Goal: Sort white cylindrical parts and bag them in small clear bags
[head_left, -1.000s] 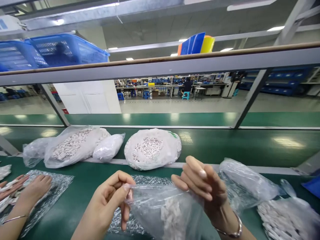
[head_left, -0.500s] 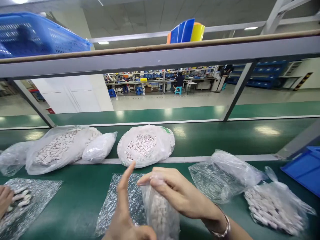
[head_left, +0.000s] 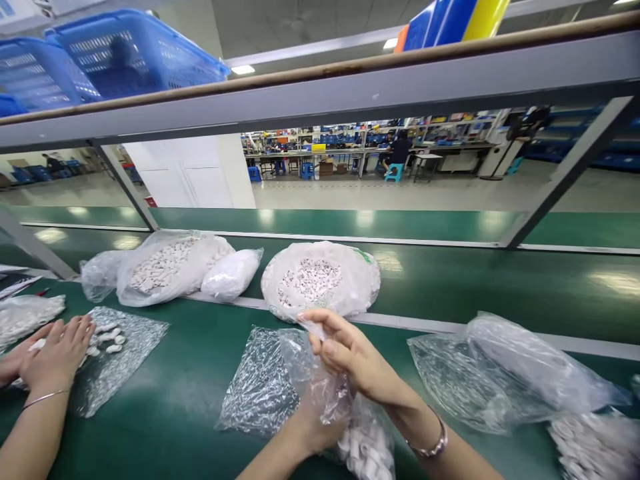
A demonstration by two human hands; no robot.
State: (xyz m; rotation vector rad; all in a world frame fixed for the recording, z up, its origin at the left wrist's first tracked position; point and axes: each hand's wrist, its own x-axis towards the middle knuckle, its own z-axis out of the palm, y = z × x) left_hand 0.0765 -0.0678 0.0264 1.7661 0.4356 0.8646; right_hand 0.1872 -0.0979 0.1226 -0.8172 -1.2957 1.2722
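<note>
My right hand (head_left: 350, 350) pinches the top edge of a clear plastic bag (head_left: 336, 395). Lower down, my left hand (head_left: 320, 417) is closed around the bag's neck, its fingers partly covered by loose film. Small white parts (head_left: 367, 448) fill the bag's bottom, which hangs near the lower edge of the view. Just left of my hands, a crinkled clear plastic sheet (head_left: 260, 387) lies on the green work surface. Behind them stands a large white bag (head_left: 320, 283), opened to show many small white pieces.
Clear bags (head_left: 520, 373) and a bag of white parts (head_left: 597, 443) lie at right. More filled bags (head_left: 170, 267) rest at back left. Another person's hands (head_left: 60, 350) work over white pieces on a sheet at left. A shelf beam (head_left: 320, 87) with blue baskets (head_left: 135, 53) crosses above.
My left hand, raised with its index finger stretched, has lowered and closed on the bag's neck. The right still pinches the bag's top. The view has turned left, showing more of the other person.
</note>
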